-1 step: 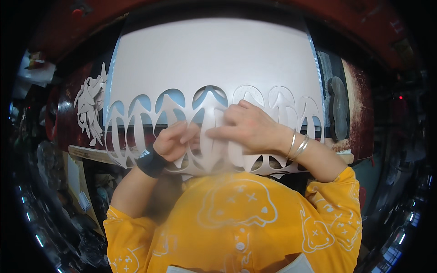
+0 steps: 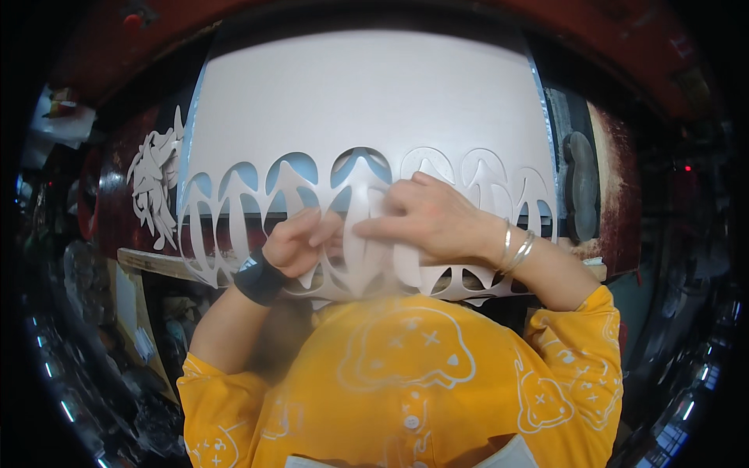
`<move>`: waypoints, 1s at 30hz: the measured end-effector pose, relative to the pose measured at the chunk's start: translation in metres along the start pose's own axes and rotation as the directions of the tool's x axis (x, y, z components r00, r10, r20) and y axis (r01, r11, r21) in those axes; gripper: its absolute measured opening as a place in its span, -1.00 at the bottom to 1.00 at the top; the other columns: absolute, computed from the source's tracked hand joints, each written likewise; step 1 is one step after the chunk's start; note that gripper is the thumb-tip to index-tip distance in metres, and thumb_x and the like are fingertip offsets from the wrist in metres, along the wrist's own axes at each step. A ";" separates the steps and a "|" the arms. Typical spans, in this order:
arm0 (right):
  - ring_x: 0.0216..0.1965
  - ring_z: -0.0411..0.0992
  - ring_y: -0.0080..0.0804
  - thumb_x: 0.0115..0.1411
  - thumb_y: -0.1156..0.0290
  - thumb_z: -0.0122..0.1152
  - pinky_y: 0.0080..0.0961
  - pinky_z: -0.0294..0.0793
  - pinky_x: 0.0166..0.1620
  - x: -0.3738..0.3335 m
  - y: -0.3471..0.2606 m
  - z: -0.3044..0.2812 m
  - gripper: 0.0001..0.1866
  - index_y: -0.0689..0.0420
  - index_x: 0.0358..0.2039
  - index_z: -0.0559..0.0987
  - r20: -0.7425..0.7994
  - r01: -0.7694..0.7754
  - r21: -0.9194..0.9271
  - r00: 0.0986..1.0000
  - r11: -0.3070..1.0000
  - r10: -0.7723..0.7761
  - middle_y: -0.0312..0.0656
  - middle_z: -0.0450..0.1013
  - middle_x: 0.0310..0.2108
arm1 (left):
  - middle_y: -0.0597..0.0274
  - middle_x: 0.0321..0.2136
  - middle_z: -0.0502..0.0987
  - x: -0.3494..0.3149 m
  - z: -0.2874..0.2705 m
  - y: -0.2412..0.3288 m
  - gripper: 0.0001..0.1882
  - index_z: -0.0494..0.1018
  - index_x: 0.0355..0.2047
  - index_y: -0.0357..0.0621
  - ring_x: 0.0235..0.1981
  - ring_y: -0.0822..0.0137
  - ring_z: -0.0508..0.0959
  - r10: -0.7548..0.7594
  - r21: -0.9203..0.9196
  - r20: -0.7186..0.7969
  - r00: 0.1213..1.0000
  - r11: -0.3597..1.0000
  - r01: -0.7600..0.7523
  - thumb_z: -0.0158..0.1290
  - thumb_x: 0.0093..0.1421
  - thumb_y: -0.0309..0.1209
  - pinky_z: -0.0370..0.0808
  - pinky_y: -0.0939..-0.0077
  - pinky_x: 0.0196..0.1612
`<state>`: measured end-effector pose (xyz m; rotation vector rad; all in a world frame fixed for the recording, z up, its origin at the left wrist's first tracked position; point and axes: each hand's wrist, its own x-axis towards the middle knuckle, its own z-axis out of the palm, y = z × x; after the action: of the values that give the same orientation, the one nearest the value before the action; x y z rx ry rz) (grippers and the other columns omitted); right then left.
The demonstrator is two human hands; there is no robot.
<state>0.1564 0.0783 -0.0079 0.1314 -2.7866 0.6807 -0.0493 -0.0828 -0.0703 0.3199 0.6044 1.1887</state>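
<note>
A large pale sheet (image 2: 359,93) spreads in front of me, its near part cut into a row of rounded openings with narrow strips between them. My left hand (image 2: 295,243), with a dark band at the wrist, is curled beside one of the middle strips (image 2: 357,203); what its fingers hold, if anything, is hidden. On the other side of that strip, my right hand (image 2: 433,218) lies over the sheet with fingers bent, gripping it. Pale cut discs (image 2: 425,160) still sit in openings beyond the right hand. Blue backing shows through the openings at left.
A heap of pale curved offcuts (image 2: 154,183) lies at the left on a dark red surface. An elongated grey translucent shape (image 2: 580,187) is at the right. Along the near side runs a wooden edge (image 2: 160,264), and the sheet hangs over it toward my yellow shirt (image 2: 406,366).
My right wrist and the right part of the sheet have shifted very slightly to the right. Both hands otherwise keep their places.
</note>
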 end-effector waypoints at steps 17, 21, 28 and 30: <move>-0.40 0.43 -0.30 -0.03 0.56 0.05 -0.51 0.41 -0.20 0.000 0.020 -0.031 -0.68 0.12 -0.21 0.56 -0.313 -0.179 0.689 0.800 0.702 0.512 -0.19 0.45 -0.28 | 0.25 -0.39 0.50 -0.010 0.076 0.029 -0.64 0.36 -0.09 -0.34 -0.52 0.49 0.48 0.165 0.618 -0.394 0.904 0.775 0.128 -0.01 0.28 -0.25 0.44 0.61 -0.35; -0.39 0.43 -0.25 -0.05 0.57 0.05 -0.51 0.41 -0.22 0.012 0.021 -0.045 -0.74 0.17 -0.28 0.54 -0.299 -0.182 0.340 0.909 0.923 0.289 -0.10 0.43 -0.25 | -0.04 0.01 0.40 -0.003 0.077 0.033 -0.54 0.25 0.13 -0.36 0.08 0.23 0.40 0.446 0.812 -0.137 0.884 0.562 -0.157 -0.10 0.29 -0.34 0.25 0.45 0.15; -0.40 0.52 -0.19 -0.03 0.51 0.19 -0.45 0.46 -0.26 0.051 0.033 -0.045 -0.77 0.25 -0.30 0.55 -0.275 -0.420 0.385 0.798 0.822 0.536 0.01 0.53 -0.45 | -0.17 -0.09 0.41 0.020 0.053 0.044 -0.62 0.45 -0.06 -0.31 0.17 0.00 0.24 0.545 0.999 0.032 0.838 -0.010 -0.031 0.06 0.11 -0.42 0.11 0.29 0.22; -0.39 0.53 -0.27 0.00 0.50 0.21 -0.47 0.46 -0.25 0.055 0.038 -0.036 -0.77 0.26 -0.28 0.56 -0.286 -0.437 0.451 0.755 0.778 0.590 0.00 0.54 -0.43 | -0.30 -0.10 0.42 0.034 0.043 0.038 -0.59 0.41 -0.09 -0.43 0.10 -0.14 0.31 0.551 0.976 -0.041 0.833 -0.158 0.153 0.07 0.07 -0.43 0.19 0.24 0.19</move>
<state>0.1067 0.1278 0.0217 -0.6854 -2.2448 1.1886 -0.0441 -0.0345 -0.0246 1.6208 2.0542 0.8010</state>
